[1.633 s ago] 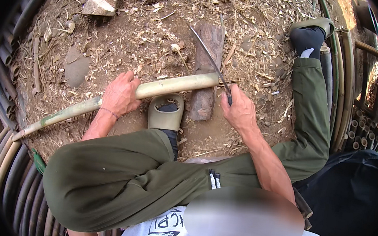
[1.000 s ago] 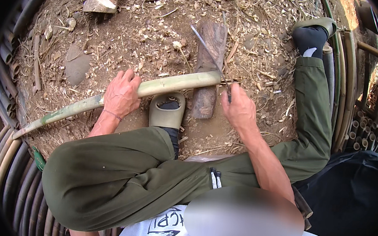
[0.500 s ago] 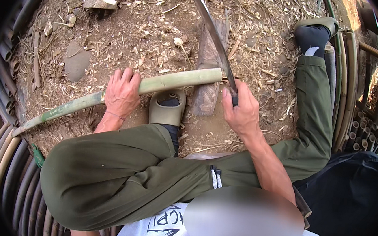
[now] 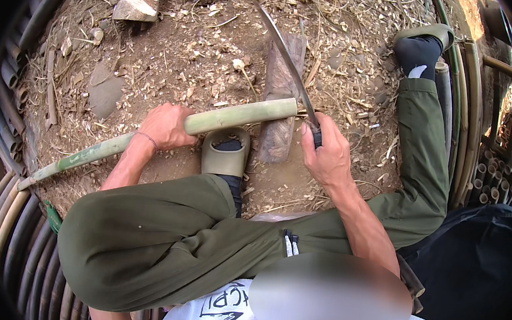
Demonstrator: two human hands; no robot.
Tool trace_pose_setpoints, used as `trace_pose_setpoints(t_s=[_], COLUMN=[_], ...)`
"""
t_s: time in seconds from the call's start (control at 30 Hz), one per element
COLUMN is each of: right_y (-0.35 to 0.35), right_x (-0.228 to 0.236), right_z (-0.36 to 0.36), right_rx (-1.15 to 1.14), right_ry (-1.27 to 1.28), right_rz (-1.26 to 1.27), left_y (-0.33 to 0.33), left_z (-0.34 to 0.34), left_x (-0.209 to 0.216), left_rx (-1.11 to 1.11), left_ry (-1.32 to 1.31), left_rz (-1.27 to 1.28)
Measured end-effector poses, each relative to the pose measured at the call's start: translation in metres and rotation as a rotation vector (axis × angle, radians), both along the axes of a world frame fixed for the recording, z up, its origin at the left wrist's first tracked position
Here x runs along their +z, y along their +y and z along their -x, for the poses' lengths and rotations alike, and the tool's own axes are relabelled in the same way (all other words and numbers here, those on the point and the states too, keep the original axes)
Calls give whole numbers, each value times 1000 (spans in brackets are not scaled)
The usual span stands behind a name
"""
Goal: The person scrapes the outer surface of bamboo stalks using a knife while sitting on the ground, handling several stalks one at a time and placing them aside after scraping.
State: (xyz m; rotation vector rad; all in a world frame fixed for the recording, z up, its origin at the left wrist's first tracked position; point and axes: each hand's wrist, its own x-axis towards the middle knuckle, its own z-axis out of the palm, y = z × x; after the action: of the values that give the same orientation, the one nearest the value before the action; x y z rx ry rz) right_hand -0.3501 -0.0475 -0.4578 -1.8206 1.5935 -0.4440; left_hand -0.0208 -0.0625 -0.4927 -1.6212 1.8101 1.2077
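A long pale green bamboo pole (image 4: 241, 115) slants from the lower left up to its cut end near the middle. My left hand (image 4: 166, 125) is closed around it, short of that end, with the fingers mostly hidden. In my right hand (image 4: 328, 149) is the dark handle of a machete with a long, slightly curved blade (image 4: 289, 58). Its blade points up and to the left, just past the pole's cut end. Under the pole near that end lies a worn wooden block (image 4: 277, 140) on the ground.
Wood chips and fibres litter the dirt floor (image 4: 216, 53). A cut log (image 4: 138, 3) lies at the far left, near a flat stone (image 4: 105, 92). Bamboo poles (image 4: 34, 262) line the left side, and more poles (image 4: 464, 117) stand right of my outstretched leg (image 4: 418, 150).
My left hand has turned on the bamboo pole, its knuckles now toward the cut end and its forearm further left. The machete has tilted slightly, its tip lower.
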Motion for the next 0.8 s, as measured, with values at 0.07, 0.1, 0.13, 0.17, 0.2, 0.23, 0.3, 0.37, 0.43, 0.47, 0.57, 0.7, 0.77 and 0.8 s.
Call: trace_pose_setpoints(t_s=[0.07,0.1,0.13,0.17,0.2,0.23,0.3,0.37,0.43,0.47,0.57,0.7,0.77,0.8], right_y=[-3,-3,3,7,8,7,0,-7,0,3,4,1,-1,-1], right_x=[6,8,4,-9,-26,-34,-24,-4,0,-2,-22,-7,4,2], right_z=[-6,-8,-6,1,11,17,12,-2,-8,-6,10,3,-8,-6], right_rx=[6,12,9,42,72,101,88,34,18,26,79,40,31,39], right_ry=[-94,-143,-115,27,168,308,174,-20,-88,-78,170,35,-98,-112], right_rz=[156,232,198,86,-22,-132,-52,60,136,151,-28,-31,184,256], left_y=[8,14,19,21,20,20,24,29,33,35,36,50,57,59], left_z=[4,3,3,4,7,7,5,5,5,5,11,8,8,7], left_x=[1,-2,-4,-5,-4,-5,-10,-11,-8,-10,-8,-18,-23,-28], left_rx=[14,14,16,14,9,6,-2,0,9,26,26,44,49,27], left_ry=[-44,-66,-89,-93,-98,-104,-103,-99,-91,-81,-114,-54,-53,-70], left_rz=[65,102,139,159,184,207,247,273,290,294,372,573,667,700])
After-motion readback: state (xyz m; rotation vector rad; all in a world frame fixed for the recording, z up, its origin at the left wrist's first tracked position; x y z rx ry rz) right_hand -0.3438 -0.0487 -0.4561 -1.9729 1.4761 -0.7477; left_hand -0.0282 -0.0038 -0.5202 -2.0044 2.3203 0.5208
